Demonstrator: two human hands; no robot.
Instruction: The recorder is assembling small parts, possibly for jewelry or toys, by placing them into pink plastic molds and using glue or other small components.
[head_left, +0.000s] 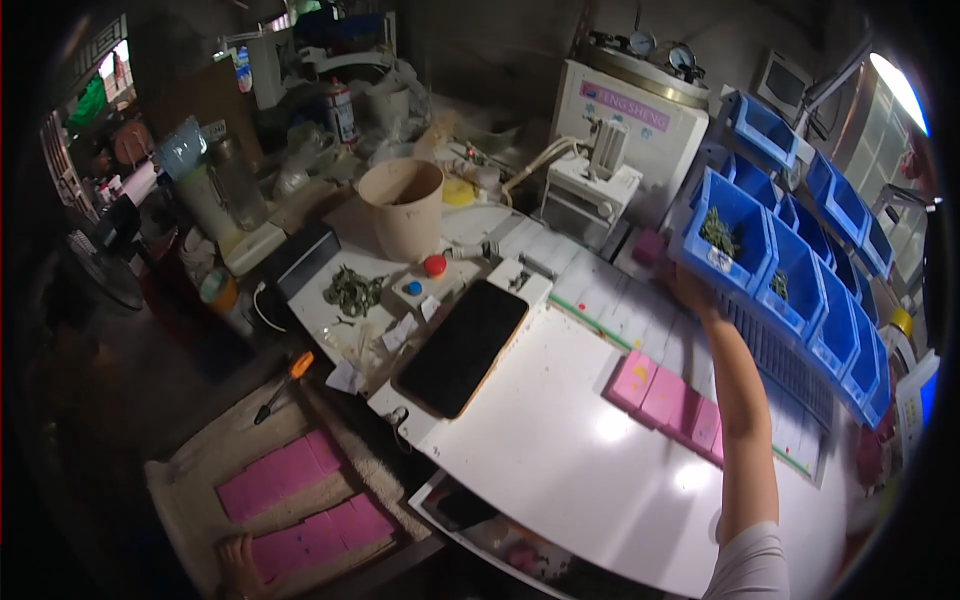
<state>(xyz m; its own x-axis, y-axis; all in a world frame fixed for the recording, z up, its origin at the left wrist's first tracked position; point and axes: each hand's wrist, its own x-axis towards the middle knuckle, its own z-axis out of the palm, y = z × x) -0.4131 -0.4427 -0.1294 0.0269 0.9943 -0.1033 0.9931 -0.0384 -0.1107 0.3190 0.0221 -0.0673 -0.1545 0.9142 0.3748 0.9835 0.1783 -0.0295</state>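
Observation:
At the lower left, the dim fingers of my left hand [237, 566] lie at the near end of a row of pink blocks [300, 545], touching it. A second pink row [280, 473] lies beside it in a shallow, cloth-edged tray [180, 490]. My right arm stretches far across the white worktop, and my right hand [690, 290] is beside the lower edge of a blue bin [735, 270]. Close to that hand is a single dark pink block [648, 247]; shadow hides whether the fingers touch it. Several pink blocks [660, 400] stand in line on the worktop [560, 430], left of my forearm.
Blue bins, some with green bits, rise on the right. A black tablet-like slab [465, 348], a beige bucket [402, 210], a button box [430, 285] and a dark green heap [353, 292] occupy the table's left. An orange-handled tool [287, 385] lies at the tray's edge.

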